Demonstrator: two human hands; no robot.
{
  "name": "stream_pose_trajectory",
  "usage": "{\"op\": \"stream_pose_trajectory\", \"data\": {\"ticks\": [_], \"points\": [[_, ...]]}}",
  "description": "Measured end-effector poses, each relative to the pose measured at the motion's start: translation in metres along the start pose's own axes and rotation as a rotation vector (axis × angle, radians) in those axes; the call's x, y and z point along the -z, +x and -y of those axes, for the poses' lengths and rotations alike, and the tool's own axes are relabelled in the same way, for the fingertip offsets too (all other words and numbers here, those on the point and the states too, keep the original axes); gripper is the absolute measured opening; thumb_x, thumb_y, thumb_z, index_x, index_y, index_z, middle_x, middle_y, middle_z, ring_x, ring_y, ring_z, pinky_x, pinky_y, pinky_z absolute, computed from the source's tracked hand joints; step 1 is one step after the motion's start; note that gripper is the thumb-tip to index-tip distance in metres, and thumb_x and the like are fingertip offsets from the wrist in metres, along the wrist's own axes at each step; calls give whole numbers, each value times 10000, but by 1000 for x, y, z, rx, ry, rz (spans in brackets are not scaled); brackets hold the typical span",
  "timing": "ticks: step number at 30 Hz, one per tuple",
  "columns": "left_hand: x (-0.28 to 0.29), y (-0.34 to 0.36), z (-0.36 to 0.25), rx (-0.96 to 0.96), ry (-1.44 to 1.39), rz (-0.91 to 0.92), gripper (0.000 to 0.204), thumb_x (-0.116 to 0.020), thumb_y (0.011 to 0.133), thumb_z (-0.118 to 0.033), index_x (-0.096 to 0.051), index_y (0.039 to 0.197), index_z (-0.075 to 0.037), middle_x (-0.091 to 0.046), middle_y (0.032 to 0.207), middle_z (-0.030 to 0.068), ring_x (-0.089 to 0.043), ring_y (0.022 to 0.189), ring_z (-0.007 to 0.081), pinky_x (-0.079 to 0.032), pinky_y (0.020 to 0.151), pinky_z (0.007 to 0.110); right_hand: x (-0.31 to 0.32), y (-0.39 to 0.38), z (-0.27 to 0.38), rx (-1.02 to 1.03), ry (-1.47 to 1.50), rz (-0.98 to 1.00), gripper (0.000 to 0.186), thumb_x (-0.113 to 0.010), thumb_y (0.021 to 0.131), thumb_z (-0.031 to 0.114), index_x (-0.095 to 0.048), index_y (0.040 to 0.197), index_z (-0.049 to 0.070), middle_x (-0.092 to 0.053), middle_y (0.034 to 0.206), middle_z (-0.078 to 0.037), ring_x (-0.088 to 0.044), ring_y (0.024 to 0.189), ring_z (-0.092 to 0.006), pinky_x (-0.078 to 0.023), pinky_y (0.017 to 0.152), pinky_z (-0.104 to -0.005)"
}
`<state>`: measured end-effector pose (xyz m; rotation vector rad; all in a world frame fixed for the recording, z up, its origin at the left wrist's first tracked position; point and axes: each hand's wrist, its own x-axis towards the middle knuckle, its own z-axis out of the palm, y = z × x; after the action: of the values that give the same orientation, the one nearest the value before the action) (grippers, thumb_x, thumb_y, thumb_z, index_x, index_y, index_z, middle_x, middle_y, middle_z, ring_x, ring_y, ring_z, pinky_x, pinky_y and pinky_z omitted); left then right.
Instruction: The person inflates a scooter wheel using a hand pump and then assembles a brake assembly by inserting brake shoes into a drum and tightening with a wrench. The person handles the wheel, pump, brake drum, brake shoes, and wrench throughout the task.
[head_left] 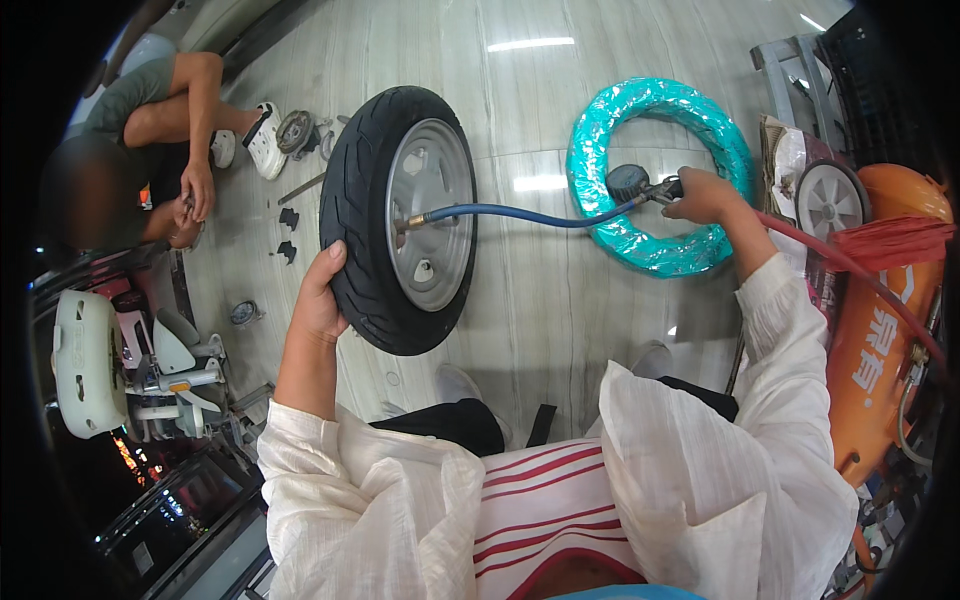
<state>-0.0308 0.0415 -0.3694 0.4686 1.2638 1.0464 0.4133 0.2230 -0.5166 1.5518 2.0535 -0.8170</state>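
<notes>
A wheel with a black tire (355,230) and silver rim (430,260) stands upright before me. My left hand (322,290) grips the tire's lower left side. A blue hose (530,212) runs from a brass fitting (414,221) at the rim to an inflator gun with a round gauge (628,183). My right hand (700,195) is closed on that gun; a red hose (810,245) leads away from it. Behind the gun, a tire wrapped in shiny turquoise film (657,262) lies on the floor.
An orange compressor (870,380) with a red rag (890,240) stands right. Another person (195,180) crouches upper left, hands together, near small metal parts (296,135). A scooter with white panels (88,360) is at left. Tiled floor (530,110) lies underneath.
</notes>
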Motion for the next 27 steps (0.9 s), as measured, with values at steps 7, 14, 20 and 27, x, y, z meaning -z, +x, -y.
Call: {"op": "stream_pose_trajectory", "data": {"ticks": [7,14,20,27], "points": [[35,5,4,-39,-39,-10,687,-572,899,-406,-400,1382,51,-545,1307,246,-578,1165,368,-453,1032,459,-1,-17,5,109,114,-142,443,-758,734,342,-631,982,-2,-669,993,-208,-638,963,-360,-496,838,-425],[22,7,-2,-65,-86,54,696,-604,887,-395,-394,1380,50,-564,1280,241,-596,1142,352,-474,1015,454,2,-25,9,191,162,-177,411,-755,741,262,-618,992,-33,-664,942,-234,-638,900,-387,-492,795,-438],[50,10,4,-67,-76,-4,755,-583,893,-490,-376,1411,19,-528,1327,249,-561,1179,388,-443,1041,475,11,-36,19,226,218,-144,404,-754,732,255,-623,982,-34,-665,921,-234,-643,887,-386,-494,789,-437],[45,13,-20,-169,73,-356,636,-638,898,-420,-466,1334,10,-605,1233,163,-625,1074,278,-512,933,374,19,-61,38,294,307,-140,439,-738,717,270,-625,1008,-39,-667,964,-243,-654,894,-376,-507,798,-416]]}}
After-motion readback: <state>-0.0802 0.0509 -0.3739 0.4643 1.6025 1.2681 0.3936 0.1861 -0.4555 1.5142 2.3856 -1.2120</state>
